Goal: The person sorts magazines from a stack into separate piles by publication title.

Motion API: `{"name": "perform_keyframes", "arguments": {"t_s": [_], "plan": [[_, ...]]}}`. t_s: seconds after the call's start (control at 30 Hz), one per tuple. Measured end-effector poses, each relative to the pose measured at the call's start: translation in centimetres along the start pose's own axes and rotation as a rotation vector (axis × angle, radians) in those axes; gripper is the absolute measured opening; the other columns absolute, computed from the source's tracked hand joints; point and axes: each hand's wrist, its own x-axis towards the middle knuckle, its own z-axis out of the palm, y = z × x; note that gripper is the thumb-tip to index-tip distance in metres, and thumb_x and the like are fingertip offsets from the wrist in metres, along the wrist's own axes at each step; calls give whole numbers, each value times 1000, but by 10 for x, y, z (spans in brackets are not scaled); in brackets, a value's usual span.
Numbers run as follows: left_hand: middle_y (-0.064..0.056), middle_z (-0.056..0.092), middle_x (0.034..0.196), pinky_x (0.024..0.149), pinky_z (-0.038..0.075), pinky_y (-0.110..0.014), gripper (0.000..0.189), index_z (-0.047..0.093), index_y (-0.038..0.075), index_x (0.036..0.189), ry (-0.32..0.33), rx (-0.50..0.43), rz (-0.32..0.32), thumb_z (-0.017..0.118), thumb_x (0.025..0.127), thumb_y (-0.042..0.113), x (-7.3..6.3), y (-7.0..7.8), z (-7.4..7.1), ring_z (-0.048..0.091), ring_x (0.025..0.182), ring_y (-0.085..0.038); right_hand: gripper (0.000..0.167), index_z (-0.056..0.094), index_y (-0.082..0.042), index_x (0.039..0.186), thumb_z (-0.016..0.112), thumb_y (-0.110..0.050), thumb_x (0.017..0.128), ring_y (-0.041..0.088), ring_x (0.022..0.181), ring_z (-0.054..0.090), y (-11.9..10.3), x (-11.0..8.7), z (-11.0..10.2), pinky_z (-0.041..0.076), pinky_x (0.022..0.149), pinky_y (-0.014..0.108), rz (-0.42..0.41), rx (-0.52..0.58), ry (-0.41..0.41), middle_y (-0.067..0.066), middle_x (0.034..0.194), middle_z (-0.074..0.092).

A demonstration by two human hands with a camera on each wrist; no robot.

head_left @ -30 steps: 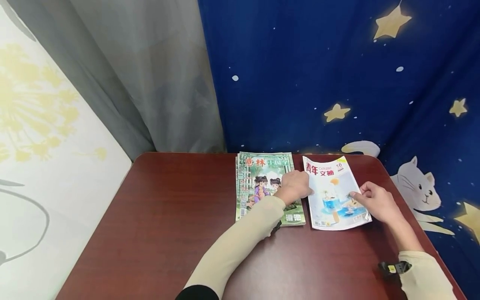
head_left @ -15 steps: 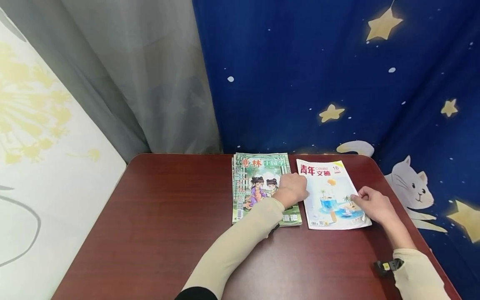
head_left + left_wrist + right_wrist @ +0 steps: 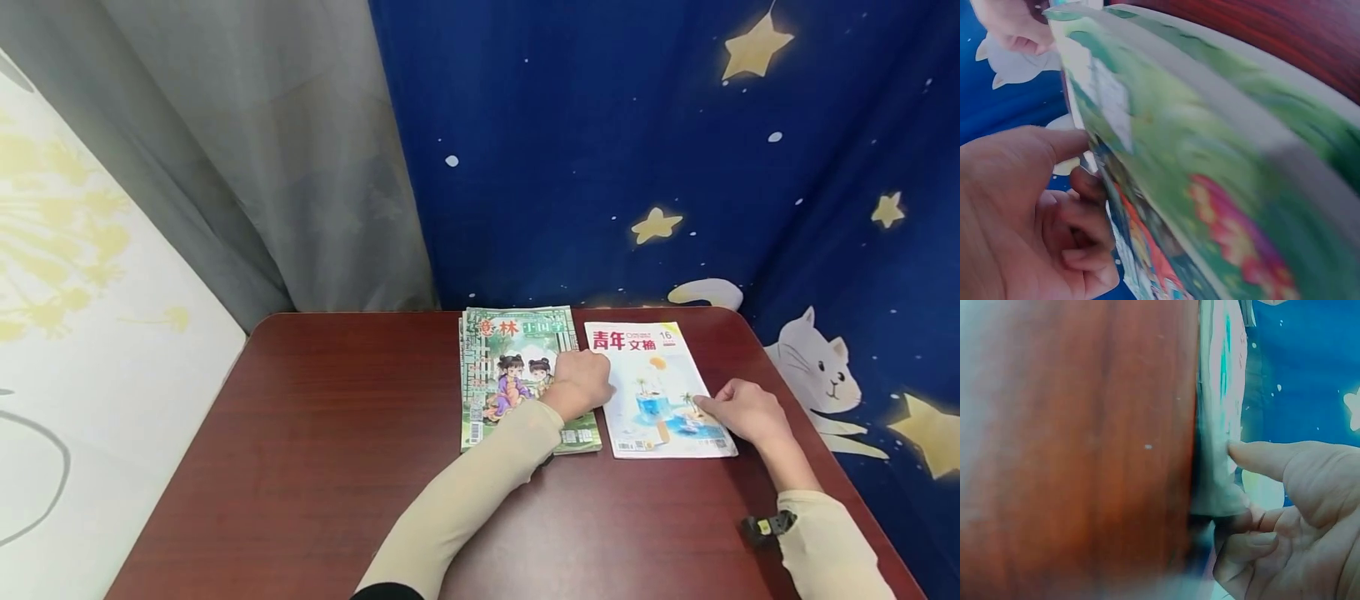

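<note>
A white magazine [image 3: 651,392] with a red title lies at the right of the table in the head view. Beside its left edge is a stack of green magazines [image 3: 498,367]. My left hand [image 3: 582,383] reaches over the stack and pinches the white magazine's left edge, partly hidden by the hand itself. In the left wrist view, that hand [image 3: 1029,219] has its thumb at the edge and its other fingers curled below. My right hand [image 3: 752,410] holds the right edge. From the right wrist, its thumb [image 3: 1260,455] presses the cover while the fingers curl under the side.
The dark red table [image 3: 330,467] stretches out to the left and front. Behind it hang a grey curtain [image 3: 315,167] and a blue curtain [image 3: 570,150] with stars and a cat. A white patterned wall [image 3: 90,350] stands at the left.
The white magazine was curved up at its edges and now lies flatter. Both hands stay at its two sides. The head view has shifted slightly.
</note>
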Motion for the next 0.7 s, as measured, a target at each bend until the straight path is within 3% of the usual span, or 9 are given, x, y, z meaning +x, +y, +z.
{"name": "perform_keyframes", "arguments": {"t_s": [0.13, 0.37, 0.47, 0.57, 0.7], "plan": [[5, 78, 95, 75, 58, -34, 41, 78, 23, 99, -21, -62, 14, 62, 100, 61, 2, -5, 4, 72, 86, -13, 45, 61, -2, 90, 68, -46, 98, 29, 77, 59, -3, 0, -4, 40, 64, 36, 25, -21, -8, 13, 78, 65], [3, 71, 74, 60, 54, -34, 48, 67, 22, 70, 106, -157, 39, 56, 106, 51, -2, -14, 5, 65, 67, -13, 44, 60, -2, 98, 62, -45, 103, 32, 83, 61, -24, 1, -7, 39, 67, 36, -3, 1, 46, 16, 85, 66], [4, 67, 66, 54, 50, -33, 52, 61, 23, 65, 110, -185, 31, 56, 107, 52, -5, -16, 2, 62, 60, -13, 46, 61, -1, 104, 58, -48, 105, 32, 88, 62, -42, 4, -7, 41, 70, 34, -41, 77, 97, 18, 92, 68], [5, 66, 67, 54, 49, -33, 50, 62, 23, 68, 115, -213, 23, 55, 106, 54, -7, -20, -2, 63, 62, -14, 44, 63, -3, 108, 56, -47, 107, 31, 91, 61, -60, 6, -3, 42, 72, 33, -90, 131, 132, 19, 98, 69], [4, 71, 78, 58, 51, -33, 37, 70, 22, 91, 180, -265, -3, 55, 106, 52, -10, -27, -7, 69, 72, -17, 31, 65, -4, 112, 57, -34, 107, 29, 94, 62, -77, 5, 3, 44, 77, 33, -181, 156, 152, 19, 106, 72]]}}
